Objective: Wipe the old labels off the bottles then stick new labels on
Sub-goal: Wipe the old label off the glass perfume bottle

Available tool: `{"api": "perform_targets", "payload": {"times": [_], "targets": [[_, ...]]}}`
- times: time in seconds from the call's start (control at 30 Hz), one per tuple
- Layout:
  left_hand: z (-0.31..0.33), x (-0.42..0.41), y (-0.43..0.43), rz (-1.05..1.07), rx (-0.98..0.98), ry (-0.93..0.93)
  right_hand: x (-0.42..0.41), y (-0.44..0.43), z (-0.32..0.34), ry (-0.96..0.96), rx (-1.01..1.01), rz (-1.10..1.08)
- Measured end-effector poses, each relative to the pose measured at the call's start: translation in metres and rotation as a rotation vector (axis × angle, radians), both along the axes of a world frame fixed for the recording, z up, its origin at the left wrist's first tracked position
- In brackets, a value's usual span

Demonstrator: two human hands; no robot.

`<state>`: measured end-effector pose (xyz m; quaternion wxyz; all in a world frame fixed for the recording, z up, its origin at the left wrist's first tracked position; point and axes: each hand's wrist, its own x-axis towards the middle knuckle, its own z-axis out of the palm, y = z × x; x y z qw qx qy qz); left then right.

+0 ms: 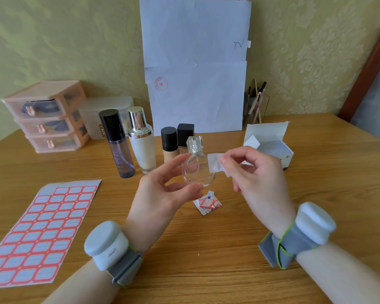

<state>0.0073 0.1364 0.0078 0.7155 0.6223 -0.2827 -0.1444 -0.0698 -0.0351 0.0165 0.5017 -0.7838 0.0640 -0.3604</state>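
Nearly done wiping, sticking comes next

Above the tabletop (228,249) the left grip (162,191) holds the clear round bottle (196,172), thumb and fingers curled round it, while the right grip (257,172) pinches a white wipe (215,163) against its side. The glass looks bare, so the next move probably means dropping the wipe and peeling a sticker from the label sheet (40,233) at left. Torn label scraps (207,202) lie beneath; four other bottles (142,143) wait behind, obstructing nothing
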Motion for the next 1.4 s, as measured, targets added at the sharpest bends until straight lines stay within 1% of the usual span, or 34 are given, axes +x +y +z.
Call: {"api": "perform_targets", "payload": {"times": [0.1, 0.23, 0.33, 0.4, 0.5, 0.67, 0.8, 0.87, 0.93, 1.03, 1.1, 1.17, 1.27, 1.37, 1.4], "targets": [[-0.001, -0.001, -0.001, 0.006, 0.012, -0.005, -0.001, 0.007, 0.000, 0.023, -0.051, 0.021], [-0.001, -0.003, -0.001, 0.014, 0.051, -0.031, 0.001, 0.011, -0.005, 0.081, -0.001, 0.058], [-0.001, -0.006, -0.001, 0.018, 0.080, -0.071, 0.003, 0.013, -0.008, 0.156, 0.126, 0.096], [0.000, -0.008, -0.002, -0.003, 0.090, -0.108, 0.005, 0.013, -0.010, 0.177, 0.207, 0.189], [0.002, -0.009, -0.002, -0.004, 0.087, -0.093, 0.004, 0.015, -0.009, 0.149, 0.191, 0.282], [0.000, -0.009, -0.002, 0.024, 0.076, -0.077, 0.004, 0.008, -0.008, 0.201, 0.174, 0.395], [0.001, -0.013, -0.003, 0.025, 0.114, -0.140, 0.006, 0.009, -0.007, 0.128, 0.157, 0.258], [0.001, -0.013, -0.002, 0.037, 0.109, -0.116, 0.006, 0.003, -0.007, 0.122, 0.159, 0.204], [0.002, -0.012, -0.002, 0.033, 0.109, -0.106, 0.006, -0.002, -0.007, 0.141, 0.147, 0.217], [0.000, -0.010, -0.001, 0.045, 0.102, -0.084, 0.004, 0.003, -0.007, 0.150, 0.057, 0.288], [-0.001, -0.011, -0.001, 0.037, 0.124, -0.107, 0.006, 0.009, -0.010, 0.155, 0.030, 0.269], [0.000, -0.012, 0.000, 0.031, 0.140, -0.146, 0.008, 0.010, -0.008, 0.108, 0.042, 0.230], [0.001, -0.011, -0.001, 0.035, 0.121, -0.103, 0.005, 0.001, -0.008, 0.108, 0.013, 0.202], [0.002, -0.009, -0.001, 0.031, 0.103, -0.083, 0.004, 0.002, -0.007, 0.161, 0.008, 0.315], [0.002, -0.010, -0.001, 0.032, 0.105, -0.089, 0.004, 0.004, -0.007, 0.172, 0.022, 0.322]]}}
